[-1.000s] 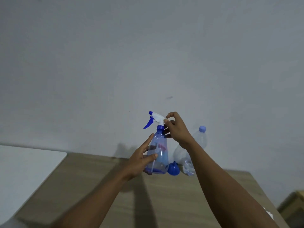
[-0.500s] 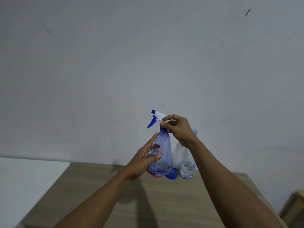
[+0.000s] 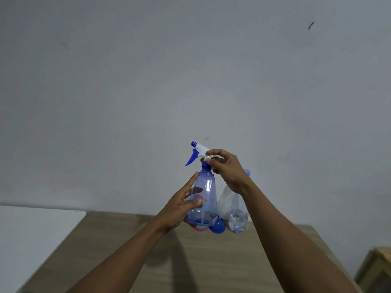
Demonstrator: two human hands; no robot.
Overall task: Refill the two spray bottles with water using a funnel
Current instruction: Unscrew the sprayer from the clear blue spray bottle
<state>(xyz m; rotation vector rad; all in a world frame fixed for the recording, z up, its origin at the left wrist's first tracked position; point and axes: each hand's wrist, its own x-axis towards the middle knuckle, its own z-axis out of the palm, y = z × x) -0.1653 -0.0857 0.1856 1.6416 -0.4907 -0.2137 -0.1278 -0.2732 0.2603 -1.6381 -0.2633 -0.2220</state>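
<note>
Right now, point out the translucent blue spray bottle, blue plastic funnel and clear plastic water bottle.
translucent blue spray bottle (image 3: 208,187): head view, upper body.
blue plastic funnel (image 3: 217,227): head view, bowl.
clear plastic water bottle (image 3: 237,222): head view, lower body.

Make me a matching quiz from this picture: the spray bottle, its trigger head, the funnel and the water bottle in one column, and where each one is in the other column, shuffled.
Things
1. spray bottle
2. trigger head
3. funnel
4. water bottle

Places
A. pinched by fingers of the right hand
B. on the table, between the two bottles
C. gripped at its side by the left hand
D. partly hidden behind the right wrist

Pairs: 1-C, 2-A, 3-B, 4-D
</note>
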